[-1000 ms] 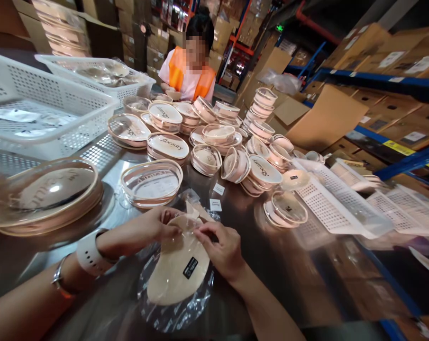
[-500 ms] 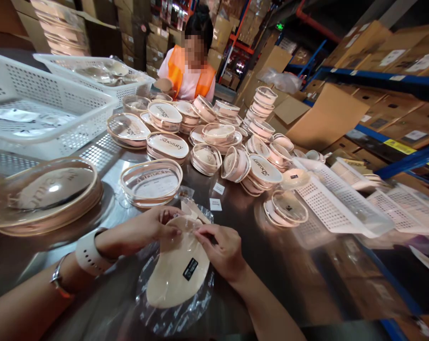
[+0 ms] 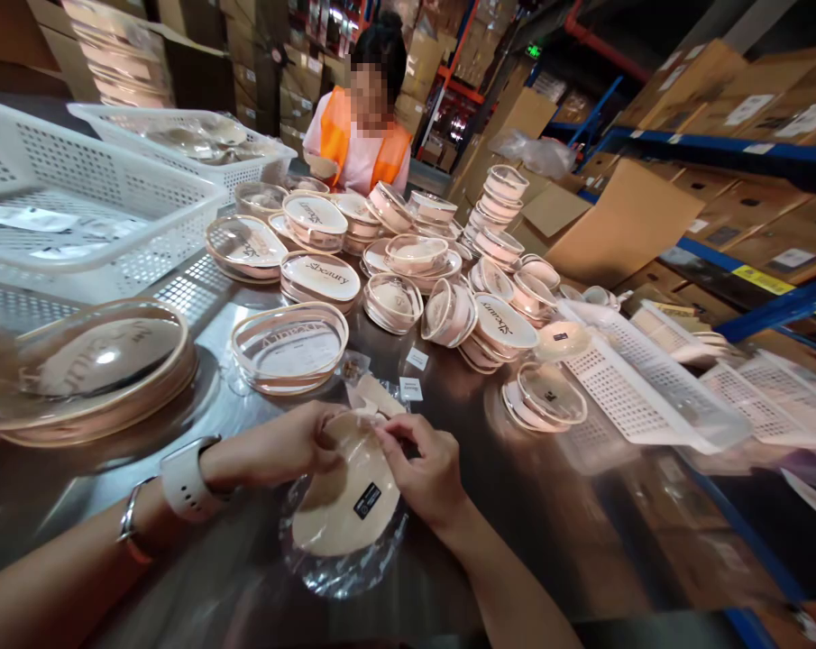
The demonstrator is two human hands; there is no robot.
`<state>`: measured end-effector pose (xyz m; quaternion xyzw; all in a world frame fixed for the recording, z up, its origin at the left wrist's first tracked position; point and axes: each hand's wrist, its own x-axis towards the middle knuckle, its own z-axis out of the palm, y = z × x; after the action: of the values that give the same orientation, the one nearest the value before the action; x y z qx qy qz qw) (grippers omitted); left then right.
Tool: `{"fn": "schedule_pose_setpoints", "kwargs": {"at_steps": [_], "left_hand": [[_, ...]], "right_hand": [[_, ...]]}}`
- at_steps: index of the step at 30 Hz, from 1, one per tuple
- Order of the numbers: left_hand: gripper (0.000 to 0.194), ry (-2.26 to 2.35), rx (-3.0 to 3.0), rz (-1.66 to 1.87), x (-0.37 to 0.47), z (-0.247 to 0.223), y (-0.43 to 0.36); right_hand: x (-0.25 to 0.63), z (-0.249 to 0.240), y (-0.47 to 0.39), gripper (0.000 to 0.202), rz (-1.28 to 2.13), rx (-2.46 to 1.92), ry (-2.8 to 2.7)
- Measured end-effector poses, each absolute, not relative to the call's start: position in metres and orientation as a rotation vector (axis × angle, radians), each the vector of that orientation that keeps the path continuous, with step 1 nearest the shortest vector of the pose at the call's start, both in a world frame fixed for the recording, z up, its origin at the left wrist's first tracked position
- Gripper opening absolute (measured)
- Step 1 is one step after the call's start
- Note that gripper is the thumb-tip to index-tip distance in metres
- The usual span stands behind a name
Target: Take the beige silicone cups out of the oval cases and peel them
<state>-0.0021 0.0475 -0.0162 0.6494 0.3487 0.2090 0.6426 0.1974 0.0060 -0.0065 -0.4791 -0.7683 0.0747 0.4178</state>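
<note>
A beige pad that looks like a bra cup [image 3: 336,518] lies in a clear plastic bag [image 3: 343,577] near the table's front edge. A small black label with pale print is on the pad. My left hand [image 3: 299,446] is closed on the upper left edge, thumb on top. At the upper right edge, my right hand [image 3: 425,464] pinches the bag between thumb and forefinger. Just beyond my fingertips is another beige piece [image 3: 379,397], partly hidden. Two small white cards [image 3: 411,389] rest on the dark table past it. An oval clear-lidded case [image 3: 289,351] stands ahead of my left hand.
Many clear-lidded cases [image 3: 319,275] are heaped across the table. White perforated baskets [image 3: 143,212] stand at the left, with more baskets [image 3: 644,379] at the right. A large case [image 3: 103,361] sits at the near left. Across the table is a person in an orange vest [image 3: 389,158].
The bagged pad's lower end has risen and swung slightly right, so it looks shorter. My left hand and forearm have shifted a little right; my right hand has barely moved.
</note>
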Motion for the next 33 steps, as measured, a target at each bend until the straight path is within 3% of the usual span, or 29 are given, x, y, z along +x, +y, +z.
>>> {"fn": "schedule_pose_setpoints", "kwargs": {"at_steps": [11,19,33], "left_hand": [[0.020,0.663,1.365,0.452,-0.005,-0.001,0.046],[0.048,0.299,1.118,0.341,-0.014,0.010,0.046],[0.047,0.268,1.116,0.311,-0.017,0.012,0.048]], "right_hand": [[0.199,-0.001,0.007,0.006,0.322,-1.267,-1.801],[0.201,0.011,0.005,0.010,0.535,-1.306,-1.597],[0.203,0.012,0.005,0.015,0.593,-1.324,-1.639]]}}
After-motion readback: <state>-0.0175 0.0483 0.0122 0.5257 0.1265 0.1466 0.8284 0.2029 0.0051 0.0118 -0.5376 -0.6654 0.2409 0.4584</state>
